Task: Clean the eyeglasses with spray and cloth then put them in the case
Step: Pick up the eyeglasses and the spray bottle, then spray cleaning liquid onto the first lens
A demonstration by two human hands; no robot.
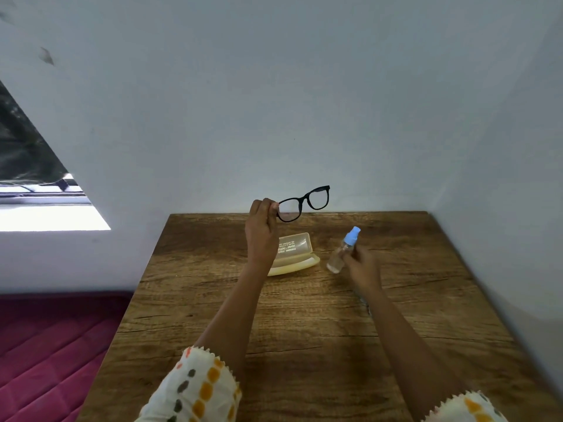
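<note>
My left hand holds black-framed eyeglasses by their left end, raised above the far part of the wooden table, lenses facing me. My right hand grips a small clear spray bottle with a blue cap, tilted so the nozzle points up and toward the glasses. A cream eyeglass case lies open on the table below the glasses, partly hidden behind my left wrist. I see no cloth.
White walls stand close behind the table and along its right side. A magenta quilted mattress lies left of the table, below a window opening.
</note>
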